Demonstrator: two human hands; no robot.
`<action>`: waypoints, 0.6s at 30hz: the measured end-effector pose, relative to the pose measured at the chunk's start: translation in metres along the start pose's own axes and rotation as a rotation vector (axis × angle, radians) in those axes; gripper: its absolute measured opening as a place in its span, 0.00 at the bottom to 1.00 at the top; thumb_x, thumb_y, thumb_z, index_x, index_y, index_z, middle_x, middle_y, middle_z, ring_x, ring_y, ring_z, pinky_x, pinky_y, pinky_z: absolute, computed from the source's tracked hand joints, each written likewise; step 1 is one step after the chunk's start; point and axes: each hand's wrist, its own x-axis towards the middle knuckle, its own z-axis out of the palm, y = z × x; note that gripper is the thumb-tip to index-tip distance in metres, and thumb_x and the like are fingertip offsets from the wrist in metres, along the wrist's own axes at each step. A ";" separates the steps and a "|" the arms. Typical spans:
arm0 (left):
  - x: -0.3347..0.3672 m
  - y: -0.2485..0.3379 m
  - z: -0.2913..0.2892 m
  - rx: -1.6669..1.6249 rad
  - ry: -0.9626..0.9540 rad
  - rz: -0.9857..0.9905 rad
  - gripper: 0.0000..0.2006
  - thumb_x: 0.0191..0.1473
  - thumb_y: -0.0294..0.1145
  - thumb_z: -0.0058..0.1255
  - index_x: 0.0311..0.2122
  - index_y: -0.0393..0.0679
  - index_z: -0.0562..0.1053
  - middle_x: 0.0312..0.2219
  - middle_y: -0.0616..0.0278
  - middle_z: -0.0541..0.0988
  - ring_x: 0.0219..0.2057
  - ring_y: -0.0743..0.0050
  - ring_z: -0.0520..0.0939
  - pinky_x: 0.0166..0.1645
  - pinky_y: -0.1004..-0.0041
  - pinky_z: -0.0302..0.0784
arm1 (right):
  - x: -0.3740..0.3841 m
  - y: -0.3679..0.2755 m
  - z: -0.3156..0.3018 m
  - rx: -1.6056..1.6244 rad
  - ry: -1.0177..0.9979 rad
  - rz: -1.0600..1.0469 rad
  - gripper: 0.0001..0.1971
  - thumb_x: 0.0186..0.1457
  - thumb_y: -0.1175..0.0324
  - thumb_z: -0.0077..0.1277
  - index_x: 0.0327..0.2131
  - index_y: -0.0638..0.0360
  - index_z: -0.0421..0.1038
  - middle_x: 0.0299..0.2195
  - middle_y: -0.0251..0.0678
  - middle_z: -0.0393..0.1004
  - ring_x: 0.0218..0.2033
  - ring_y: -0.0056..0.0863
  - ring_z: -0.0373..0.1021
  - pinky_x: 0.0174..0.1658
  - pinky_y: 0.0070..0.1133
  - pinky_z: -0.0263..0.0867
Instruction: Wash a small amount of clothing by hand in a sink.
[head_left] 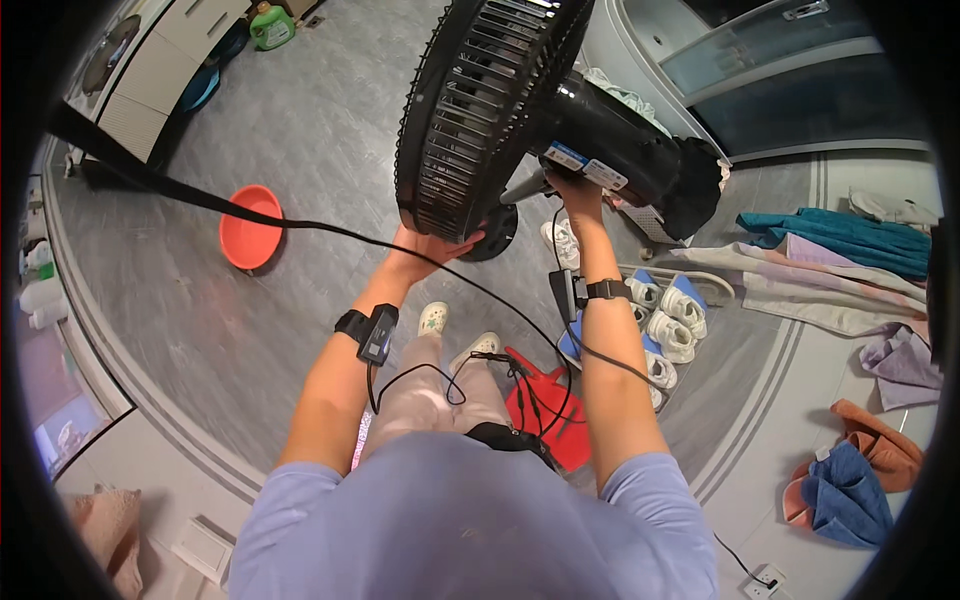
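Observation:
A black fan (462, 130) with a round wire grille fills the upper middle, its head raised in front of me. My left hand (425, 252) grips the lower rim of the grille. Under the black motor housing (615, 140), close to a white-and-blue label, my right hand (578, 192) holds the fan from below; its fingers are partly hidden. A grey pole slants from the housing toward a dark round piece (495, 235) below. The top of the grille is cut off by the picture's edge.
An orange-red basin (251, 228) sits on the grey floor at left. Near my feet lie a red dustpan (555, 405) and loose black cables. White shoes (672, 335) stand on a rack at right. Towels (850, 255) hang along the right wall. A green jug (272, 27) stands far left.

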 end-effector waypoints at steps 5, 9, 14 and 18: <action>-0.053 -0.003 -0.064 0.083 0.267 -0.017 0.31 0.57 0.56 0.37 0.58 0.42 0.59 0.53 0.52 0.68 0.53 0.58 0.71 0.56 0.62 0.63 | 0.004 0.003 0.001 -0.227 -0.057 -0.025 0.26 0.39 0.63 0.63 0.43 0.66 0.70 0.41 0.42 0.74 0.43 0.31 0.70 0.48 0.24 0.62; -0.129 -0.031 -0.117 0.051 0.561 0.074 0.26 0.58 0.51 0.38 0.55 0.43 0.61 0.51 0.54 0.71 0.50 0.62 0.74 0.51 0.67 0.69 | 0.016 0.026 -0.007 -0.303 -0.007 -0.032 0.28 0.34 0.61 0.64 0.41 0.65 0.71 0.39 0.45 0.75 0.44 0.38 0.71 0.48 0.26 0.64; -0.236 -0.107 -0.167 -0.055 0.851 0.148 0.22 0.60 0.44 0.36 0.54 0.43 0.61 0.49 0.55 0.73 0.47 0.63 0.76 0.46 0.67 0.73 | 0.022 0.029 -0.010 -0.404 0.034 -0.001 0.26 0.38 0.62 0.64 0.42 0.64 0.71 0.39 0.40 0.76 0.43 0.32 0.71 0.47 0.24 0.63; -0.302 -0.160 -0.173 -0.137 1.014 0.153 0.15 0.60 0.40 0.35 0.48 0.45 0.64 0.46 0.56 0.75 0.44 0.63 0.77 0.47 0.65 0.72 | 0.013 0.012 -0.008 -0.216 -0.112 -0.044 0.26 0.40 0.64 0.64 0.44 0.62 0.69 0.42 0.37 0.74 0.44 0.30 0.69 0.49 0.22 0.61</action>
